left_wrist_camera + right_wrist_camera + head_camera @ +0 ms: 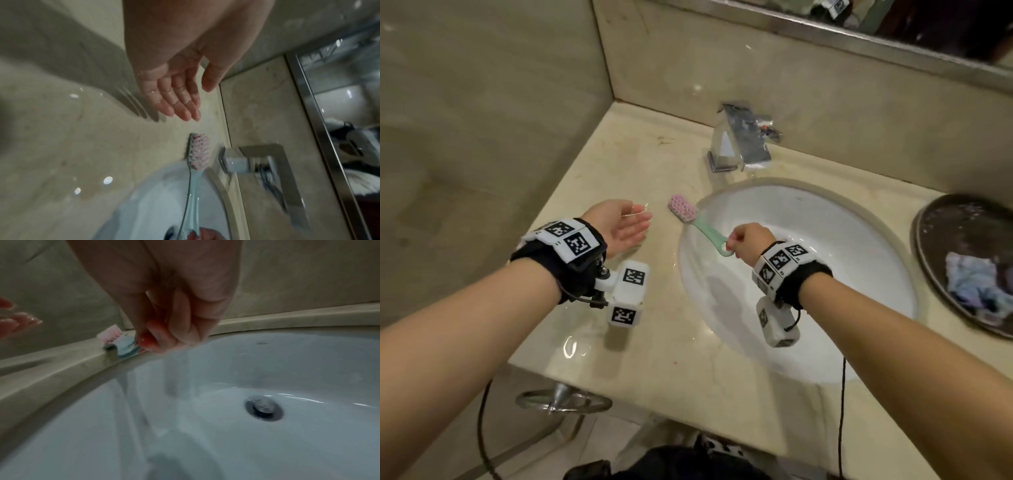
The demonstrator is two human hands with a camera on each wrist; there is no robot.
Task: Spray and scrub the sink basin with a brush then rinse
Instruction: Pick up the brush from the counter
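Right hand (pixel 748 244) pinches a brush (pixel 697 224) over the sink (pixel 859 240).
Left hand (pixel 625 228), at 9 o'clock, hovers flat-fingered above the tabletop (pixel 654 342).

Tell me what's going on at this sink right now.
A person stands at a bathroom sink. Their right hand pinches the end of a green brush with pink bristles; its head lies over the counter at the basin's left rim. The left hand hovers open and wet above the counter, holding nothing. The faucet stands behind the basin. No spray bottle is in view.
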